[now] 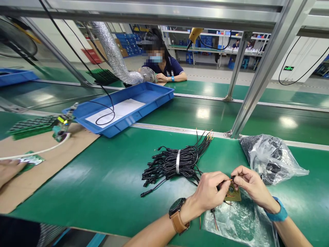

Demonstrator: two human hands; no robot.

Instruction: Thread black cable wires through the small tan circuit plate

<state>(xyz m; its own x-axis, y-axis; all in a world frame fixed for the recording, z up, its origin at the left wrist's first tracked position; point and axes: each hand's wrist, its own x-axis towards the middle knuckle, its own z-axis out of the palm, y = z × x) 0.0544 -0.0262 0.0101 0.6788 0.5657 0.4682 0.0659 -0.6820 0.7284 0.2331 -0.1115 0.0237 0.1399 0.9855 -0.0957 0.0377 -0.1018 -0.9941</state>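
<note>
At the lower right, my left hand pinches a thin cable with orange wire ends. My right hand meets it fingertip to fingertip, its thumb and forefinger closed on a small black part at the wire ends. Just under the hands lies a yellowish square plate, partly hidden by the fingers. A flat clear plastic bag is spread below it, with short wires near its left edge. Left of my hands rests a bundle of black cables tied with a pale band.
A clear bag of black parts lies right. A blue tray holds white paper. Farther left are cardboard, green boards and another person's hand. A masked person sits opposite. A metal post rises behind the cables.
</note>
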